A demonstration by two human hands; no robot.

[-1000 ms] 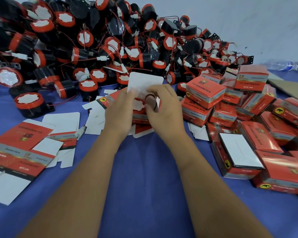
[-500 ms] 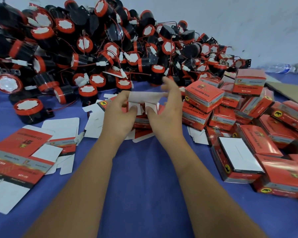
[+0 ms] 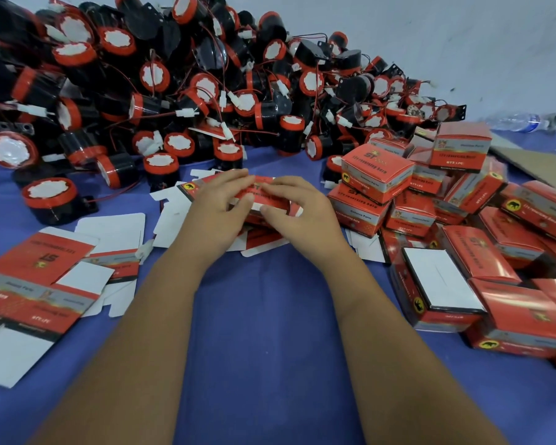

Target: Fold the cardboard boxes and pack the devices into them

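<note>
One red box (image 3: 264,195) gripped by two hands, left hand (image 3: 219,210), right hand (image 3: 297,210), fingers (image 3: 238,179) curled on it.

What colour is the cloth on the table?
Blue, a plain purplish blue cloth, seen clearly in the head view.

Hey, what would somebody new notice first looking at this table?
Probably the big heap of black-and-red devices piled along the back. Next, the stack of folded red boxes at right, and both hands, left hand and right hand, gripping a red box mid-table.
</note>
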